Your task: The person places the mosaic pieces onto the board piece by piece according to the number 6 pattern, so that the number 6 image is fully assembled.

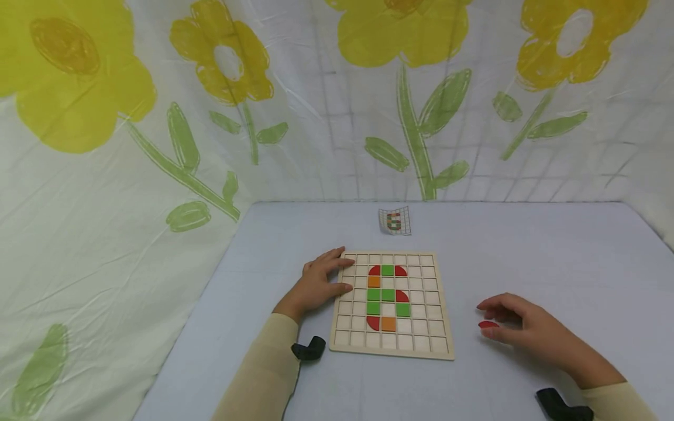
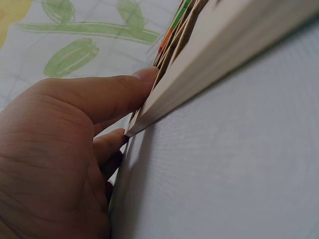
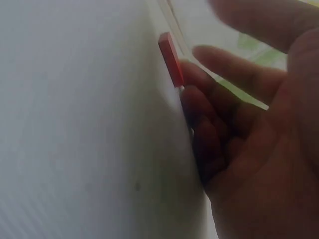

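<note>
A square wooden grid board lies on the table, with several green squares, orange squares and rounded red pieces set in its cells. My left hand rests at the board's left side, its fingers extended. In the left wrist view the thumb lies on the board's upper edge, and another fingertip touches its side. To the right of the board, my right hand hovers low with thumb and fingers spread apart. A red piece lies on the table right at its fingertips.
Behind the board stands a small, slightly curled card printed with a coloured grid pattern. White cloth with painted yellow flowers hangs at the back and left. Black wrist mounts sit by both sleeves.
</note>
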Available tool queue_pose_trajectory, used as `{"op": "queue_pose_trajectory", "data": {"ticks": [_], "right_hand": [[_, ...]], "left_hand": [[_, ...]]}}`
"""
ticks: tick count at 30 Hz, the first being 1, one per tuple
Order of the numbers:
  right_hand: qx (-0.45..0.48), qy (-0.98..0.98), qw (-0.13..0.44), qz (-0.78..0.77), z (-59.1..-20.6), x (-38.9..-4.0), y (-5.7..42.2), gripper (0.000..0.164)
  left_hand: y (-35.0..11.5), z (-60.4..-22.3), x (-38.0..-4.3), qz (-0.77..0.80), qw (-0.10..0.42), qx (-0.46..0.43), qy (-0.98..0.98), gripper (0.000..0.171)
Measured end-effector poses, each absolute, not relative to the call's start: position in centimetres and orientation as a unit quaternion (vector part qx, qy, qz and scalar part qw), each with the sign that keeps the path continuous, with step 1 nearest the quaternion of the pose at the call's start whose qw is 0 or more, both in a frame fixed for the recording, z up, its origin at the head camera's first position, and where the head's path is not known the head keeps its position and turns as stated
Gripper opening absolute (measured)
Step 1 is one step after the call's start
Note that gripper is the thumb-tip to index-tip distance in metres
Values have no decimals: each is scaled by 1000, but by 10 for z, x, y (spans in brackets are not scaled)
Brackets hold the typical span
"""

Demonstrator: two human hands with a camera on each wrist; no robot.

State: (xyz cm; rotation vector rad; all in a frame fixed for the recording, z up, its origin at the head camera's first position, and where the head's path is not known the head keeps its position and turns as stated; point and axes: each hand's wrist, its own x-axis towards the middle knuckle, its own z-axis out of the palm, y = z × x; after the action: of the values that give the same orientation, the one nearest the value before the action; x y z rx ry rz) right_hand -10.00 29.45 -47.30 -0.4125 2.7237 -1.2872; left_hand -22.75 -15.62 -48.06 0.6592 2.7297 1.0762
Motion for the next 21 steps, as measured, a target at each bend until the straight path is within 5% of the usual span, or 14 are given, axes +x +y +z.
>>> {"op": "queue_pose_trajectory", "data": {"ticks": [21], "right_hand": [[-151, 913, 48, -376, -470, -97, 296, 20]], "left_hand": [[-157, -481, -227, 359, 72, 212, 906, 59]]}}
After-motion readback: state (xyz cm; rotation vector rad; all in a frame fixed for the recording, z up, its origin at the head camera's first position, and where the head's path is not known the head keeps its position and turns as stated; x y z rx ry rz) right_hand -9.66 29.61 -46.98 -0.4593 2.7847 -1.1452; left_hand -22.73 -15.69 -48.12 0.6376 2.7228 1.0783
